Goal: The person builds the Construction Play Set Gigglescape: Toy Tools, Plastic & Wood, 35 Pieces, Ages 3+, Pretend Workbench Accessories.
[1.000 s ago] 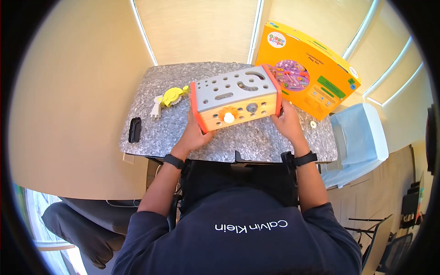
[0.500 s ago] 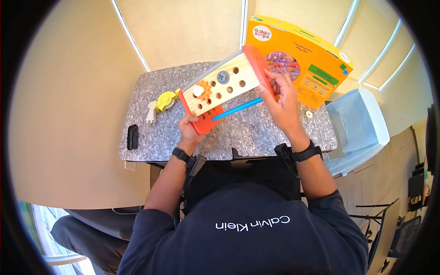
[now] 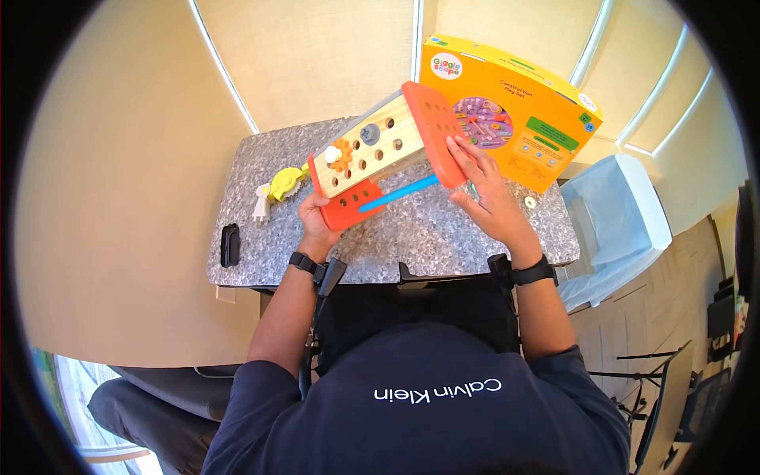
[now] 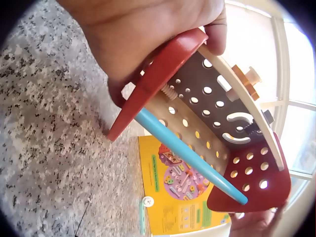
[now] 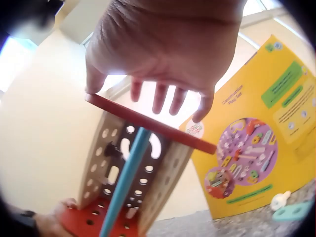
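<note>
A toy workbench with wooden sides [image 3: 372,146], red end panels [image 3: 435,131] and a blue rod [image 3: 400,193] is held tilted above the table. An orange gear with a white knob [image 3: 340,155] and a grey bolt [image 3: 370,134] sit on its wooden side. The left hand [image 3: 315,223] grips the lower red end, its thumb over the edge in the left wrist view. Against the far red panel rests the right hand [image 3: 492,203], fingers extended; the right wrist view shows its fingers [image 5: 160,98] spread over the panel's outer face.
On the speckled table [image 3: 269,158] lie a yellow toy piece [image 3: 286,184] with a pale piece [image 3: 262,204] at the left, a black holder [image 3: 229,245], and a small pale ring [image 3: 530,203]. A yellow box [image 3: 514,111] stands behind; a blue-lined bin [image 3: 625,229] is right.
The workbench has turned from its grey top showing to its wooden side and blue rod showing. Since half a second ago, the right hand's fingers have straightened against the red panel.
</note>
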A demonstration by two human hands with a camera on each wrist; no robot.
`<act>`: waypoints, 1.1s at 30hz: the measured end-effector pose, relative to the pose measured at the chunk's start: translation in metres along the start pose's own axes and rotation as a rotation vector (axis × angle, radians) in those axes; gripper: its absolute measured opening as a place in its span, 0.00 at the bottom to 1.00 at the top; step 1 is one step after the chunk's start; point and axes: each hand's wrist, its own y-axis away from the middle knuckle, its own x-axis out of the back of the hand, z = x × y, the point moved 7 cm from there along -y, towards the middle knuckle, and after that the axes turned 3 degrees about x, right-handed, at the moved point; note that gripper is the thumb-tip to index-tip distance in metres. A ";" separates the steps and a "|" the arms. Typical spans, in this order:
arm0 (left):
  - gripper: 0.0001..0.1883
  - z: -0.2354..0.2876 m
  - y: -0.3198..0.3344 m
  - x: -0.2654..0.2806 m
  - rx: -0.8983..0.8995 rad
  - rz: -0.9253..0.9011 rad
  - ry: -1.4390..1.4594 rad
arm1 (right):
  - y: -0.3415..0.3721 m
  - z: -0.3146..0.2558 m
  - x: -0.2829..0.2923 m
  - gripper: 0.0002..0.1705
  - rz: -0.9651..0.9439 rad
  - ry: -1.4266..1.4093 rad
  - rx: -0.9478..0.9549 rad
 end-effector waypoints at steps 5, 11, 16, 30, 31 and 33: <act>0.39 0.001 0.002 -0.005 0.070 0.047 -0.135 | -0.011 0.008 0.000 0.32 0.062 -0.083 -0.026; 0.37 -0.003 0.003 -0.004 0.127 0.084 -0.377 | -0.015 0.020 0.001 0.30 0.108 -0.140 -0.040; 0.35 -0.007 -0.008 0.001 0.155 0.063 -0.218 | -0.002 0.039 0.017 0.28 0.148 -0.158 -0.073; 0.35 -0.015 -0.010 0.011 0.215 0.111 -0.142 | 0.140 0.239 0.018 0.18 -0.144 0.380 -0.736; 0.35 -0.015 -0.010 0.012 0.216 0.114 -0.144 | 0.147 0.244 0.015 0.18 -0.145 0.376 -0.736; 0.35 -0.015 -0.012 0.013 0.241 0.116 -0.161 | 0.155 0.250 0.012 0.18 -0.042 0.370 -0.671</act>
